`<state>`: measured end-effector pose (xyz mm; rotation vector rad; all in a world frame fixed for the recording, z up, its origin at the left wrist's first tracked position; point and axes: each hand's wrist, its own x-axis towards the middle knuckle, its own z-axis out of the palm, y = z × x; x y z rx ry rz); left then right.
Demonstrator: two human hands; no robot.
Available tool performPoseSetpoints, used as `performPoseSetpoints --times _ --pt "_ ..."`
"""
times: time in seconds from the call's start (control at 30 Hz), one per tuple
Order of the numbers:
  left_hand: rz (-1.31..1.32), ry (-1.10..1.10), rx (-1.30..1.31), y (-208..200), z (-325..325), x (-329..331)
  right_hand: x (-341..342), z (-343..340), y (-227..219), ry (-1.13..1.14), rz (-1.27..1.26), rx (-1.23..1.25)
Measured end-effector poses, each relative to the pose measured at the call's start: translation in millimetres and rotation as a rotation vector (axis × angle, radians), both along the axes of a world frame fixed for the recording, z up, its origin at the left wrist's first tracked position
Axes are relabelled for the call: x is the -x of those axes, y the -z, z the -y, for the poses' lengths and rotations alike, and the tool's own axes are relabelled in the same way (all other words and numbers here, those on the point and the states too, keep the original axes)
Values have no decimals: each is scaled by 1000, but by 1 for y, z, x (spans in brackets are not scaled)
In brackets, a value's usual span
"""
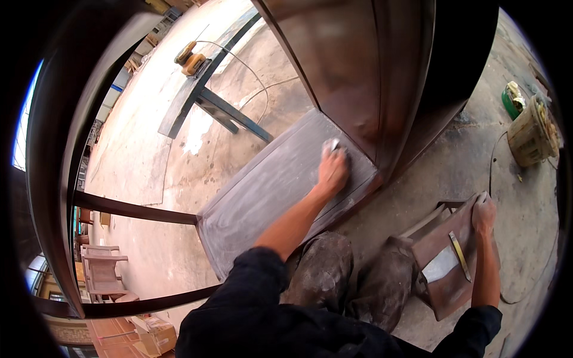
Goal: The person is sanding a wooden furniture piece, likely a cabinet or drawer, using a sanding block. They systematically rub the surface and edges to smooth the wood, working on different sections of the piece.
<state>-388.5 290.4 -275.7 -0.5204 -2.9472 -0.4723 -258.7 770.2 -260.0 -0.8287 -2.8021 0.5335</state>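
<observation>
My left hand point(333, 170) is closed and presses on a flat brown wooden panel point(268, 179) covered in pale dust. A small pale grey piece point(335, 144) pokes out of its fingers; motion blur hides what it is. The panel belongs to a large dark wooden furniture frame and meets an upright, glossier panel point(349, 65). Over to the right, my right hand point(484, 213) is closed around the top edge of a small wooden stool point(444, 238). On that stool lie a white sheet point(440, 265) and a narrow tool with a yellow strip point(459, 253).
Dark rails point(137, 207) of the frame cross the left side. An orange power sander point(192, 59) sits on a dark bench point(206, 83), its cord trailing to the floor. At right stand a dirty bucket point(531, 137) and a green tin point(511, 101). A cardboard box point(154, 335) lies lower left.
</observation>
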Motion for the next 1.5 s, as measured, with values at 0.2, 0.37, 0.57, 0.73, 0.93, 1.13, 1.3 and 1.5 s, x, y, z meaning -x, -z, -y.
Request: performPoseSetpoints --times 0.2,0.37,0.57,0.73,0.93,1.13,1.3,1.5 --pt "-238 61 13 12 78 -64 -7 -15 6 59 -16 -5" --pt "-73 -22 -67 9 15 -22 0 -2 6 10 -22 -12" --pt "-162 90 -11 6 67 -62 -8 -15 8 48 -12 -43" --pt "-60 -55 -109 10 18 -26 -2 -5 6 18 -16 -3" --pt "-168 159 -32 0 70 -57 -10 -17 14 57 -36 -10" --pt "-112 3 45 18 16 -42 0 -5 8 -10 -2 4" --pt "-191 204 -33 -13 33 -55 -9 -16 6 41 -4 34" --pt "-176 -19 52 3 15 -70 -3 5 -10 41 -15 18"
